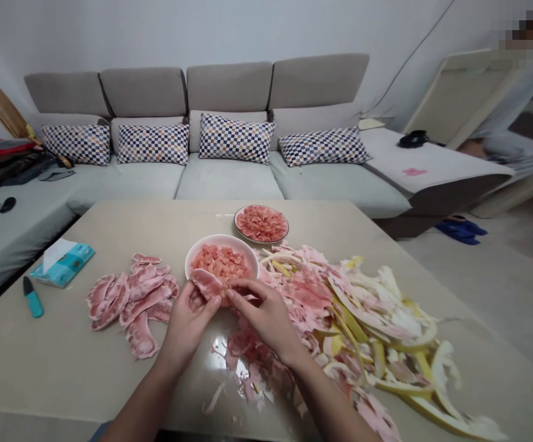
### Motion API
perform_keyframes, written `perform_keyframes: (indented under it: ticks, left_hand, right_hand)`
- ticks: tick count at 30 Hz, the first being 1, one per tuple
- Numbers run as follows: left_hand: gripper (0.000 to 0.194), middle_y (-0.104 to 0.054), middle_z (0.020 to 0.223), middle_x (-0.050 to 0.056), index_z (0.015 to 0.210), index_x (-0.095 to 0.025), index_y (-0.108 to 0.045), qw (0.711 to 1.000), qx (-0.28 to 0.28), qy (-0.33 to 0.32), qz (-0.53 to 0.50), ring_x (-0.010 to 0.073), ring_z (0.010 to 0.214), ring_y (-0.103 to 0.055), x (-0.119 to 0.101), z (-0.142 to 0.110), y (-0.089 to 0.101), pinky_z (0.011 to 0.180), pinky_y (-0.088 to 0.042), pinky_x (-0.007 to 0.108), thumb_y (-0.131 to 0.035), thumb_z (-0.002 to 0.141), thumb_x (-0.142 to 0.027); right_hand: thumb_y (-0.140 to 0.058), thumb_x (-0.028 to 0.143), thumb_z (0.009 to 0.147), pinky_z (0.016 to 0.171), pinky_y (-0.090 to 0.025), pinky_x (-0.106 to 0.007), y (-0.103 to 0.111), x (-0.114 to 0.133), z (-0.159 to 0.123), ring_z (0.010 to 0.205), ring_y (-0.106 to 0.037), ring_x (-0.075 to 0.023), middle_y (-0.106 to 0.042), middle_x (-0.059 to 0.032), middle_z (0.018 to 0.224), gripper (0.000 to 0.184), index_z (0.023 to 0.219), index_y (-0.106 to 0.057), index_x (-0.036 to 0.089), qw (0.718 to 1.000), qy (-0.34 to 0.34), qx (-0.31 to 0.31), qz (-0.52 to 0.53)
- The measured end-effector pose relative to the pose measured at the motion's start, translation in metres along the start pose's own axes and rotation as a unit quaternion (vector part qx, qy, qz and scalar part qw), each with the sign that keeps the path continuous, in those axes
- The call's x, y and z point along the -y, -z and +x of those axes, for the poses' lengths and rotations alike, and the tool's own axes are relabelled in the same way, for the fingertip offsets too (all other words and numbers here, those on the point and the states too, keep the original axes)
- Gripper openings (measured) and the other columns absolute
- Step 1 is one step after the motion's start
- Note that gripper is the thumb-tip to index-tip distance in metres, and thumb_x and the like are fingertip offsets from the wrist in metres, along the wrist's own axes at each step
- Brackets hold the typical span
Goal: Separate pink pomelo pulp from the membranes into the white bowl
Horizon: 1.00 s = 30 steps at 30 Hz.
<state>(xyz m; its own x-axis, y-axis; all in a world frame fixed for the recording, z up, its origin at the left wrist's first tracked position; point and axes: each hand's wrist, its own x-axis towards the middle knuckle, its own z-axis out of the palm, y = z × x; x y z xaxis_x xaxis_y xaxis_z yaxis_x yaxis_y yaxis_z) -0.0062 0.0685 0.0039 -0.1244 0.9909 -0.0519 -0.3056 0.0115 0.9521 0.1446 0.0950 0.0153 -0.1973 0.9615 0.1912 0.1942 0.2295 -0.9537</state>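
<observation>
My left hand (pixel 195 317) is closed on a pink pomelo segment (pixel 207 282) in front of a white bowl (pixel 187 265). With thumb and fingers pinched at the segment's right end, my right hand (pixel 259 307) touches it too. Peeled pomelo flesh (pixel 220 260) fills much of the bowl. Left of my hands lies a pile of pomelo segments (pixel 144 291) in their pale skins. Behind the bowl, a dark-rimmed plate (pixel 237 232) carries more loose pink flesh. A heap of yellow and white peel (pixel 376 331) with torn pink membranes (pixel 300 288) spreads to the right.
On the table's left are a blue tissue pack (pixel 66 264) and a small knife (pixel 33 299) with a teal handle. A grey sofa (pixel 227 175) with checkered cushions (pixel 236 139) stands behind the table (pixel 86 374). A partly visible person is at the far upper right.
</observation>
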Motion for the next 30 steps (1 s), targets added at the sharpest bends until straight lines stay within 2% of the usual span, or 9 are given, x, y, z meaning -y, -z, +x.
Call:
perform_keyframes:
  ticks: [5,8,11,16,22,24,27,30]
  left_hand:
    - [0.036,-0.068,0.115,0.010,0.100,-0.017,-0.060,1.000,-0.019,0.017,-0.019,0.0255,0.112,-0.061,-0.001,0.000,-0.001,0.095,-0.046,0.036,-0.076,0.070,-0.026]
    - [0.036,-0.067,0.115,0.010,0.102,-0.018,-0.059,0.999,-0.026,0.016,-0.045,0.0245,0.110,-0.061,0.000,0.000,0.001,0.094,-0.046,0.035,-0.075,0.071,-0.026]
    - [0.034,-0.068,0.112,0.009,0.101,-0.018,-0.059,0.998,-0.029,0.016,-0.057,0.0232,0.107,-0.062,0.001,0.002,0.002,0.093,-0.046,0.034,-0.075,0.071,-0.025]
    - [0.036,-0.067,0.112,0.008,0.100,-0.018,-0.059,0.996,-0.034,0.036,-0.074,0.0200,0.102,-0.063,0.001,0.003,0.002,0.086,-0.049,0.030,-0.077,0.070,-0.023]
    - [0.038,-0.066,0.111,0.007,0.099,-0.018,-0.060,0.991,-0.043,0.063,-0.108,0.0177,0.097,-0.064,-0.003,0.002,0.003,0.080,-0.052,0.026,-0.079,0.066,-0.021]
    - [0.039,-0.066,0.112,0.007,0.099,-0.018,-0.060,0.990,-0.050,0.069,-0.111,0.0182,0.098,-0.065,-0.004,0.002,0.003,0.080,-0.053,0.026,-0.080,0.065,-0.021]
    - [0.038,-0.066,0.114,0.007,0.098,-0.018,-0.060,0.990,-0.056,0.067,-0.111,0.0192,0.101,-0.065,-0.004,0.002,0.002,0.082,-0.053,0.027,-0.080,0.066,-0.021]
    - [0.038,-0.066,0.115,0.007,0.098,-0.018,-0.060,0.991,-0.052,0.056,-0.111,0.0204,0.102,-0.065,-0.003,0.002,0.002,0.085,-0.053,0.029,-0.079,0.066,-0.022]
  right_hand:
    - [-0.064,0.036,0.081,0.074,-0.053,-0.030,0.000,-0.005,0.003,0.080,-0.066,-0.0191,-0.071,-0.0051,0.087,0.020,0.086,-0.070,0.018,0.997,-0.036,-0.002,0.062]
    - [-0.065,0.043,0.080,0.067,-0.056,-0.030,0.000,-0.014,0.005,0.078,-0.065,-0.0185,-0.069,-0.0053,0.091,0.027,0.090,-0.069,0.018,0.985,-0.080,0.009,0.150]
    - [-0.067,0.045,0.079,0.070,-0.057,-0.030,0.001,-0.023,0.007,0.081,-0.065,-0.0184,-0.069,-0.0059,0.099,0.032,0.098,-0.069,0.020,0.977,-0.098,0.018,0.190]
    - [-0.067,0.041,0.080,0.076,-0.054,-0.031,0.002,-0.029,0.009,0.087,-0.066,-0.0191,-0.070,-0.0059,0.103,0.029,0.102,-0.071,0.022,0.984,-0.075,0.020,0.160]
    - [-0.068,0.036,0.079,0.085,-0.051,-0.036,0.002,-0.023,0.009,0.092,-0.066,-0.0212,-0.072,-0.0060,0.100,0.024,0.097,-0.073,0.021,0.994,-0.045,0.009,0.104]
    - [-0.068,0.034,0.080,0.085,-0.052,-0.036,0.002,-0.021,0.010,0.091,-0.066,-0.0212,-0.072,-0.0066,0.099,0.021,0.095,-0.073,0.020,0.997,-0.030,-0.011,0.072]
    - [-0.065,0.031,0.082,0.086,-0.051,-0.036,0.001,-0.018,0.011,0.097,-0.064,-0.0215,-0.069,-0.0077,0.108,0.022,0.101,-0.072,0.022,0.998,0.017,-0.053,0.007]
    - [-0.065,0.033,0.082,0.085,-0.052,-0.037,-0.002,-0.015,0.010,0.097,-0.064,-0.0212,-0.067,-0.0075,0.114,0.029,0.110,-0.069,0.024,0.999,0.027,-0.018,-0.016]
